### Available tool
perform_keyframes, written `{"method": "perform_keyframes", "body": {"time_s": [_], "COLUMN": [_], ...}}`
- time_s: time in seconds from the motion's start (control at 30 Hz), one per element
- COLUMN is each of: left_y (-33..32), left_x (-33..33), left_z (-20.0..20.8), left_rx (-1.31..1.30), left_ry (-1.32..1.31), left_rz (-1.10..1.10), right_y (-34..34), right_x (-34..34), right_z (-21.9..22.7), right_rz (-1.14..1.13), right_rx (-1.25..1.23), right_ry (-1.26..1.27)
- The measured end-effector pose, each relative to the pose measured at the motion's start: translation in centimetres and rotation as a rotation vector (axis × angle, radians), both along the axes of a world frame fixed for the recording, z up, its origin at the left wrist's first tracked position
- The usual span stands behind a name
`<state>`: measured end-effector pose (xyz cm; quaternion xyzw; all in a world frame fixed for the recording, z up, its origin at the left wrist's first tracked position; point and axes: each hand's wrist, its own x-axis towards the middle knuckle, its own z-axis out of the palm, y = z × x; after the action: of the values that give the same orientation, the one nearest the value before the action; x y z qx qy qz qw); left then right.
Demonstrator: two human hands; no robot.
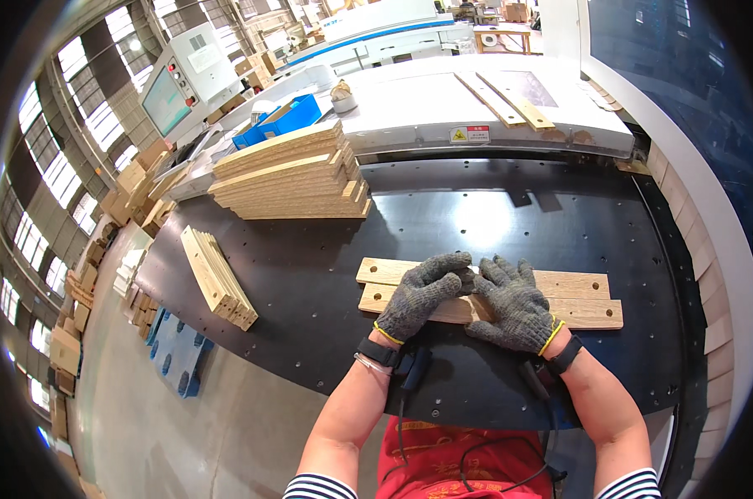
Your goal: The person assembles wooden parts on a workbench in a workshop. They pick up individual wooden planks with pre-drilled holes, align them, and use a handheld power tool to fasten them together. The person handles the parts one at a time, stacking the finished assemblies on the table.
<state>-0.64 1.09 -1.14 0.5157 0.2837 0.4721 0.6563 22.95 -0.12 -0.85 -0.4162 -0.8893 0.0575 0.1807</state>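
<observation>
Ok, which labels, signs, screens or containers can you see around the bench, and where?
Screen: control console, far left; greenish, white housing.
Warning sticker: machine's front edge, behind bench; rectangular, yellow, red and white.
Blue bin: behind the plank stack; open, rectangular.

So the black perforated bench [476,216] is carrying two long pale drilled wooden strips [580,299] side by side, a big stack of chipboard strips [289,179], and a smaller bundle [219,279] lying near its left edge.
</observation>
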Motion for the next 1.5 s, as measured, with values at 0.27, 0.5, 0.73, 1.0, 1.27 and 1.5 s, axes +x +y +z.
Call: {"method": "perform_keyframes", "body": {"time_s": [0.27, 0.5, 0.73, 1.0, 1.27, 1.5], "left_y": [-0.1, -0.2, -0.3, -0.2, 0.0, 0.2], "left_x": [0.3, 0.3, 0.4, 0.4, 0.1, 0.1], "left_z": [0.4, 0.5, 0.8, 0.7, 0.2, 0.0], "left_rx": [0.014, 0.016, 0.029, 0.031, 0.034, 0.046], "left_ry": [0.039, 0.038, 0.059, 0.075, 0.074, 0.087], "left_rz": [-0.001, -0.003, 0.01, 0.002, -0.012, -0.02], "right_y": [0.0, -0.1, 0.1, 0.1, 0.2, 0.3], "right_x": [0.1, 0.1, -0.1, 0.0, -0.1, 0.1], "right_z": [-0.1, 0.1, -0.6, -0.4, -0.6, -0.9], "right_rz": [-0.004, -0.004, -0.02, -0.014, -0.007, -0.005], "right_rx": [0.018, 0.027, 0.049, 0.037, 0.04, 0.063], "right_ry": [0.026, 0.013, 0.012, 0.021, 0.013, 0.0]}}
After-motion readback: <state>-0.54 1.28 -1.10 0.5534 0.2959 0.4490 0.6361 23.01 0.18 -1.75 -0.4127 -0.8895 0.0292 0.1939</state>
